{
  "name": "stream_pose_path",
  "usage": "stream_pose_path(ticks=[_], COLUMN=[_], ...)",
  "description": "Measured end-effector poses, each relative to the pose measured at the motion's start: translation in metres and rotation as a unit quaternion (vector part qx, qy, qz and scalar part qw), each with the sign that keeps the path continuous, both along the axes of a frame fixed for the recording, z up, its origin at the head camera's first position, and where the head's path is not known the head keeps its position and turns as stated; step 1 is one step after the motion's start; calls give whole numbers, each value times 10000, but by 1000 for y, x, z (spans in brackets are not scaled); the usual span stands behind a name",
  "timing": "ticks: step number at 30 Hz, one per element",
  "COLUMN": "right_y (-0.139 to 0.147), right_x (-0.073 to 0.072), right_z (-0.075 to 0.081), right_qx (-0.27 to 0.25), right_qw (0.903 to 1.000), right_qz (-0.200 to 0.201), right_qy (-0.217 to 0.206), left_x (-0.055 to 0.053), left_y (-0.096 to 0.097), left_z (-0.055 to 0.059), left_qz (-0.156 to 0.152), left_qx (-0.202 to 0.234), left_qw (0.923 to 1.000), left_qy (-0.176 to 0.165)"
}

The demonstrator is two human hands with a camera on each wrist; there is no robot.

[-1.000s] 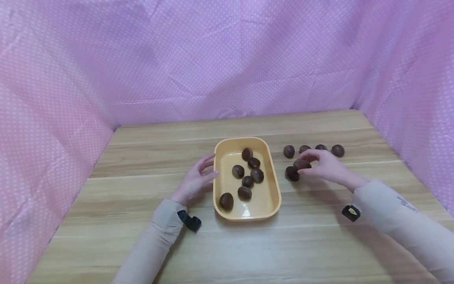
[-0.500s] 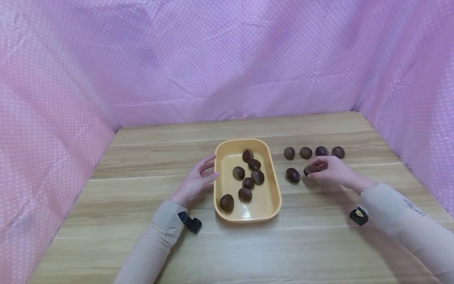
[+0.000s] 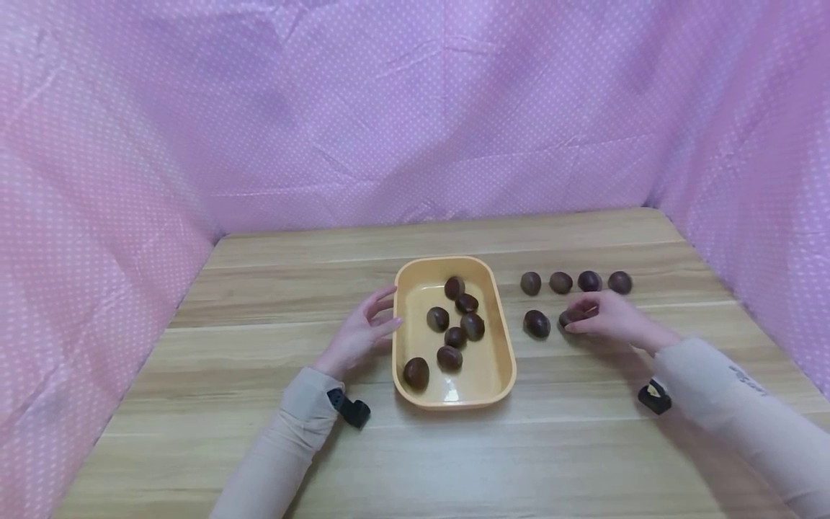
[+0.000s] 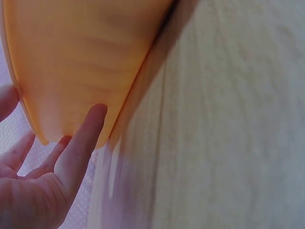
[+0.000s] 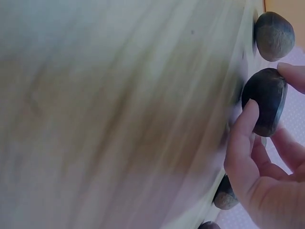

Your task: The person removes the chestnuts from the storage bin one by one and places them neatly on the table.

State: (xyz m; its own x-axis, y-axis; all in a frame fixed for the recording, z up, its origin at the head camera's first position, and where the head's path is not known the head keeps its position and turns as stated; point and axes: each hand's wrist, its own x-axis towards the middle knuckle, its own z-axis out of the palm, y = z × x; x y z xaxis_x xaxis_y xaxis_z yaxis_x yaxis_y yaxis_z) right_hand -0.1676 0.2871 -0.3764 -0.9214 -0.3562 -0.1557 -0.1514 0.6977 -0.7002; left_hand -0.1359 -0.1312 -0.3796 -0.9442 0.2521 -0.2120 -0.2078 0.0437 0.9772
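In the head view a yellow-orange plastic tray (image 3: 483, 371) holds several brown chestnuts (image 3: 416, 373). Fingers of my left hand (image 3: 357, 333) rest lightly against its left side, spread and only slightly bent; the left wrist view shows the fingertips along the outer wall (image 4: 71, 57) and the thumb at the rim. To the right of the tray, my right hand (image 3: 612, 316) pinches a chestnut (image 5: 267, 98) between thumb and fingers, low over the table. Just left of it lies another chestnut (image 3: 537, 324). Behind the right hand, several chestnuts (image 3: 560, 282) form a row.
The wood-grain table (image 3: 415, 468) carries everything. Pink dotted cloth (image 3: 324, 130) hangs along its back and both sides. Each wrist wears a black strap, the left strap (image 3: 349, 409) standing close to the tray.
My right hand has carried its chestnut rightward, away from the chestnut it stood against, and lowered it slightly beside that one. The left hand keeps its place on the tray.
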Motion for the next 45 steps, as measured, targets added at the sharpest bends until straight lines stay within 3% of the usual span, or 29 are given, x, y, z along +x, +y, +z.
stream_pose_path(ticks=[6,14,22,33,45], right_y=[-4,-4,-4,-3,-4], right_x=[-1,0,2,1,0], right_z=[0,0,1,5,19], right_qx=[91,-290,-65,14,249], right_qw=[9999,9986,9999,9999,9990], right_qz=[-81,-144,-115,-145,-282], right_qy=[2,-416,-56,-74,261], left_x=[1,0,1,1,1], left_y=[0,0,0,0,0], left_z=[0,0,0,0,-1], left_qz=[2,15,21,50,46], left_qx=[67,117,75,82,-27], left_qw=[10000,9999,10000,9999,10000], left_qy=[24,3,-22,-30,24])
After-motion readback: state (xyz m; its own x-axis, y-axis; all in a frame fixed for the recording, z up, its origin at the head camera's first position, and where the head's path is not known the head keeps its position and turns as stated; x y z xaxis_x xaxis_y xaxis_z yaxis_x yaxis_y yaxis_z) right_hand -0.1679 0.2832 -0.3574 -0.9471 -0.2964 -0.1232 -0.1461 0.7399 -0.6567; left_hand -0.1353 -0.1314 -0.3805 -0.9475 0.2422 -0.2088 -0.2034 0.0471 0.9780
